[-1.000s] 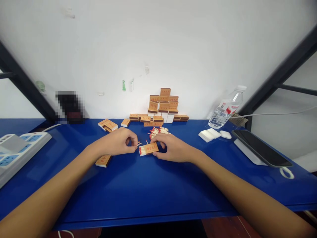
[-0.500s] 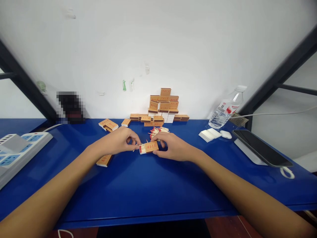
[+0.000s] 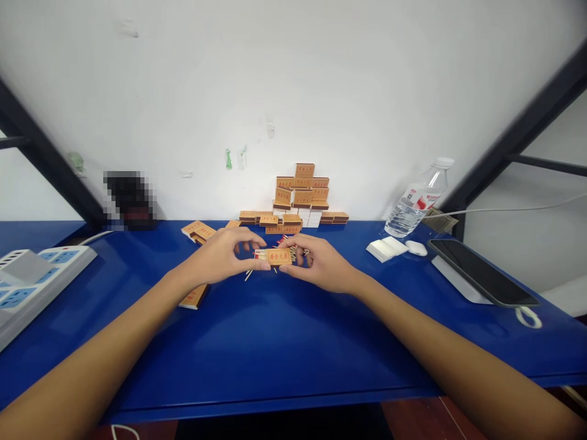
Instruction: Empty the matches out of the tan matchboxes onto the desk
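A small orange matchbox (image 3: 277, 256) hangs just above the blue table (image 3: 284, 342), its drawer pushed out a little at the left so red match heads show. My right hand (image 3: 316, 264) pinches the box from the right side. My left hand (image 3: 224, 256) closes its fingertips on the drawer end at the left. A few loose matches (image 3: 249, 274) lie on the table under the box. Behind my hands a heap of loose matches (image 3: 293, 244) rests on the table.
A pile of matchboxes (image 3: 300, 198) stands against the white wall, with more boxes (image 3: 198, 231) at the left and one (image 3: 193, 296) beside my left wrist. A power strip (image 3: 32, 275) lies far left. A water bottle (image 3: 415, 201), white pads (image 3: 386, 247) and a phone (image 3: 481, 272) sit right.
Both hands have lifted the matchbox off the table and moved it slightly away from me. The left fingers went from pinching matches to gripping the drawer end; loose matches now lie below.
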Motion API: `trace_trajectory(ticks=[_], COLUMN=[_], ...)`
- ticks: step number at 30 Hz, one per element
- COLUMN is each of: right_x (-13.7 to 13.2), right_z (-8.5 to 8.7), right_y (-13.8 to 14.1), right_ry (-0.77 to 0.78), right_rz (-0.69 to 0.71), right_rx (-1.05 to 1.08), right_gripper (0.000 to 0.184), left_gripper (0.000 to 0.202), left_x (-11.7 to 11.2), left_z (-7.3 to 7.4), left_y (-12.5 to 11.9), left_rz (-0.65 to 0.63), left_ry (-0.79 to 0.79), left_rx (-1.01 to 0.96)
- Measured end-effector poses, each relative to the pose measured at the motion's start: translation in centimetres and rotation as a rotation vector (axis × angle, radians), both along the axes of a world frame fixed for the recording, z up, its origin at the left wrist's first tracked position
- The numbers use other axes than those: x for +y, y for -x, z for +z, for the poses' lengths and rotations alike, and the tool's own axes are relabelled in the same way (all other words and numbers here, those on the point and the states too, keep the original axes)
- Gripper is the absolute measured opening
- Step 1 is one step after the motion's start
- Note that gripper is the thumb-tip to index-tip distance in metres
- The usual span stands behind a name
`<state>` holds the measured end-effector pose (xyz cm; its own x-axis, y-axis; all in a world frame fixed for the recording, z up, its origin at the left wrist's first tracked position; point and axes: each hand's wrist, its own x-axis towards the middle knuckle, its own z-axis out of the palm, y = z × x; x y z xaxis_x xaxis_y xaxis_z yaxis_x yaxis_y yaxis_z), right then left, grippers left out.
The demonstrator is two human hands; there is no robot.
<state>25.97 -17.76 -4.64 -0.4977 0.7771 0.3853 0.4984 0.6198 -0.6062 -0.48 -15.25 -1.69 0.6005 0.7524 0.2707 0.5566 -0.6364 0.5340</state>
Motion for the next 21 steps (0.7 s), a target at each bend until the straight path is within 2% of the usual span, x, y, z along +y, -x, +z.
trace_trajectory(ticks=[2,5,8,10,13,17,21], right_x=[-0.1,-0.1,0.1,0.2,0.4,0.6,0.5], right_z=[-0.1,-0.5,-1.0,-1.1,-0.8,-0.3,0.1], right_y=[0.2,0.7,1.4,2.1,3.6,5.5,6.4], right_ry=[0.027,0.050,0.016,-0.010,0.000,0.086,0.124], right_rz=[-0.019,-0.072,-0.212,-0.292,-0.327,-0.349,-0.365], right_rx=[0.056,0.098,0.076,-0.027,-0.259,-0.500,-0.574], right_gripper=[0.030,0.037,0.035,0.021,0.017,0.018,0.020], left_gripper=[0.043,0.036,0.037,0.039,0.044,0.044,0.043], left_x=[-0.1,-0.1,0.4,0.9,1.7,2.2,2.3], left_z=[0.0,0.1,0.1,0.1,-0.1,-0.4,-0.6], left_y=[0.0,0.2,0.6,1.0,1.5,2.0,2.1], left_rz=[-0.007,-0.016,0.069,0.162,0.269,0.305,0.317], left_ry=[-0.041,-0.089,-0.120,-0.151,-0.206,-0.231,-0.250], left_rx=[0.007,0.013,-0.033,-0.068,-0.078,-0.044,-0.048])
